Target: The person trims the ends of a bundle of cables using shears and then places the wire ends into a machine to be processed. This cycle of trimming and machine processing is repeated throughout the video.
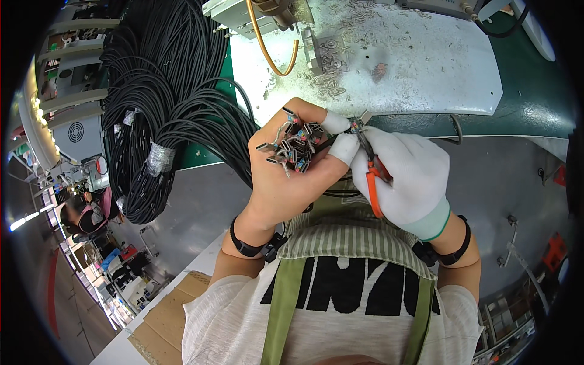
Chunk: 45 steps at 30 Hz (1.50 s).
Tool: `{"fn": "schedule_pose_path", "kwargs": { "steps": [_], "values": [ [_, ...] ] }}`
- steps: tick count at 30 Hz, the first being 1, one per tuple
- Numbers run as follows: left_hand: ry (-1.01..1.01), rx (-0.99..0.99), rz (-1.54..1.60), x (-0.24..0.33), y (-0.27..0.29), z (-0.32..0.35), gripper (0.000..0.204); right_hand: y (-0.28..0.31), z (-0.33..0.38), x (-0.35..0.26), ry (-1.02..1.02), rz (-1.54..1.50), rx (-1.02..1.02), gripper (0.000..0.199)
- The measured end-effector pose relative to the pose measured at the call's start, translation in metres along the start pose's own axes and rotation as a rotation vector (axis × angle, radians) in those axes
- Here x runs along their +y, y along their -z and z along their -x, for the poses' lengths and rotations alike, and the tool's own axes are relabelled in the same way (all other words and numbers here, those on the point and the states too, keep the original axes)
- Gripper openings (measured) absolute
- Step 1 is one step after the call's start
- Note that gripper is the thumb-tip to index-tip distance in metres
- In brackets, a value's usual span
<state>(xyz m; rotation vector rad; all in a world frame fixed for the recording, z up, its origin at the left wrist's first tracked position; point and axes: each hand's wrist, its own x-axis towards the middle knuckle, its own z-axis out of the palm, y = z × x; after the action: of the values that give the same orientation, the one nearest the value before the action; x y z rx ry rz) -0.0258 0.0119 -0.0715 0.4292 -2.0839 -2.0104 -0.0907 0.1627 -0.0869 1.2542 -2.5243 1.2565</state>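
My left hand [272, 188] is holding a bunch of cable ends [298, 146], its white-capped fingertips [345, 148] pinching one connector [365, 116] apart. My gloved right hand [410, 173] is gripping orange-handled pliers [373, 188], their tips meeting that end. Black cable coils [143, 97] are crowding my left; ahead, a bent copper-coloured tube [263, 45] is hanging over a scuffed white plate [432, 67] on the green table [526, 91].
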Motion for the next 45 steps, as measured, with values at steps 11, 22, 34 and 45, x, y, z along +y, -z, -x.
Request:
{"fn": "schedule_pose_path", "kwargs": {
  "steps": [11,22,34,45],
  "values": [
    [0.082,-0.012,0.032,-0.006,0.018,-0.006,0.015,0.001,-0.003,0.001,-0.582,-0.878,-0.502,0.015],
    [0.291,-0.038,0.422,-0.019,0.055,-0.073,0.012,0.007,-0.073,0.027,-0.527,-0.909,-0.226,0.020],
    [0.360,-0.179,0.037,-0.018,0.069,-0.106,0.004,-0.015,-0.113,0.053,-0.510,-0.902,-0.411,0.034],
    [0.248,-0.139,-0.183,-0.009,0.063,-0.103,0.008,-0.016,-0.115,0.053,-0.529,-0.896,-0.445,0.033]
  ]
}}
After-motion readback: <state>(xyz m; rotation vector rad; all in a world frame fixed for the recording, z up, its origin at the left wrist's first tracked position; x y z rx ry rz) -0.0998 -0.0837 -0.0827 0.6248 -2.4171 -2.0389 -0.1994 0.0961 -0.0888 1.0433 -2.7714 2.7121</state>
